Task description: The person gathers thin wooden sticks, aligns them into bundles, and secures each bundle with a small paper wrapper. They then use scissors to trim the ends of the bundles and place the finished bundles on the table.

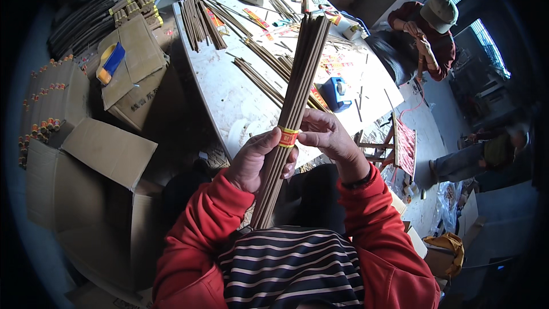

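Upright but leaning a little to the right, a bundle of long brown incense sticks (301, 74) stands in front of my chest. A red and yellow paper band (286, 137) wraps round its middle. My left hand (253, 159) is closed round the bundle, its thumb lying at the band's left edge and its fingers passing behind. On the other side, my right hand (330, 137) presses its thumb and fingers against the band's right edge. The lower end of the sticks reaches down to my striped top.
A white table (220, 94) ahead carries loose incense sticks (197, 22), red and yellow labels (256, 18) and a blue tape dispenser (336, 94). Open cardboard boxes (108, 157) stand at left, near banded bundles (43, 129). A stool (405, 146) and two other people (440, 28) are at right.
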`<state>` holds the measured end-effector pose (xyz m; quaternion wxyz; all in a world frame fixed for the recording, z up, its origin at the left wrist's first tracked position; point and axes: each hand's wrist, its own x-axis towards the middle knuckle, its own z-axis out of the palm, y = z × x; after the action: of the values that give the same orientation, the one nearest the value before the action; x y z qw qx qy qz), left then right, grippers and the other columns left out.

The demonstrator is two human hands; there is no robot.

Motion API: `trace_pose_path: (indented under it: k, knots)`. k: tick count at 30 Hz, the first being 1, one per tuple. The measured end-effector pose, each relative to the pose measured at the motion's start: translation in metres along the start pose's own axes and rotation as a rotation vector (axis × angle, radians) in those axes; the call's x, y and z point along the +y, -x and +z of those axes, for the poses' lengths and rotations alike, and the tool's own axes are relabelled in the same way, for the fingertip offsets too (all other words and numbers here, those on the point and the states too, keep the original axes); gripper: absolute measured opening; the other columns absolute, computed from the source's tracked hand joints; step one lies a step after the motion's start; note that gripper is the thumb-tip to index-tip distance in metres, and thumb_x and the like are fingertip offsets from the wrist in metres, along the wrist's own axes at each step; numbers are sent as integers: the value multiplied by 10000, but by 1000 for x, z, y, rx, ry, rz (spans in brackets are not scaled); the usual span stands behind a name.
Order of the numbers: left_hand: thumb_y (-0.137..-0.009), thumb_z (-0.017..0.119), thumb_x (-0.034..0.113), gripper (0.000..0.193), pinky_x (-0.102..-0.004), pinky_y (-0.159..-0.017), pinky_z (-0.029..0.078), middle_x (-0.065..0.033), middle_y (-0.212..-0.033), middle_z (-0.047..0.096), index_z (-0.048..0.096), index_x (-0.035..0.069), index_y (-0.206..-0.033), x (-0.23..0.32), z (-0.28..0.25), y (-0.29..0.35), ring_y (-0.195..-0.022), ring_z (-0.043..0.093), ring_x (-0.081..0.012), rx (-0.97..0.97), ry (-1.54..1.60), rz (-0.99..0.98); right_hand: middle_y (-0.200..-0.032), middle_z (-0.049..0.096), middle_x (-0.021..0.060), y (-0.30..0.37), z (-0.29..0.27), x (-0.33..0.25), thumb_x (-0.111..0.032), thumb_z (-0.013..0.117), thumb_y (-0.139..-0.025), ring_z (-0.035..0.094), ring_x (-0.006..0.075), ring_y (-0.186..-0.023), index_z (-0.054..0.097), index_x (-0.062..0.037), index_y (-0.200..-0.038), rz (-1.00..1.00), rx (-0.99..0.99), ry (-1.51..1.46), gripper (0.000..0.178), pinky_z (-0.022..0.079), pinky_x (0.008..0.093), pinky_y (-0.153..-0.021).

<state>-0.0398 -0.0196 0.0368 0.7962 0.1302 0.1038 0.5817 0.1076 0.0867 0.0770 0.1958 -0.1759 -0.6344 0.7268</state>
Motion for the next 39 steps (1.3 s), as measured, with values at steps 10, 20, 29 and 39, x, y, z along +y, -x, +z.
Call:
trace_pose_path:
  k: [10, 20, 29, 39]
  knots:
    - [-903, 496, 306, 294, -226, -528, 425, -36, -706, 571, 579, 33, -973, -6, 0, -3, -584, 538, -119, 145, -279, 187, -857, 542, 75, -5, 34, 6, -119, 644, -711, 564, 125, -728, 445, -1, -988, 26, 249, -62, 360, 490, 230, -582]
    - [-936, 322, 447, 496, -230, -537, 413, -39, -685, 545, 549, 10, -994, -12, 4, -2, -588, 509, -106, 206, -565, 279, -811, 552, 49, -7, 47, 7, -122, 676, -695, 552, 110, -658, 462, -17, -951, 39, 469, 182, 350, 468, 230, -551]
    - [-884, 436, 487, 490, -221, -529, 429, -31, -713, 522, 524, 30, -1035, -6, 3, 0, -587, 506, -98, 46, -379, 218, -890, 565, 94, -7, 27, 18, -249, 736, -718, 592, 140, -697, 480, 13, -1062, -72, 111, -180, 503, 516, 222, -513]
    - [-883, 388, 526, 517, -250, -515, 427, -52, -724, 525, 501, 64, -1085, 0, 4, 4, -571, 488, -126, -80, -203, 83, -887, 613, 80, 1, 18, 26, -206, 560, -871, 595, 108, -638, 476, 39, -1192, -72, -100, -405, 412, 501, 242, -616]
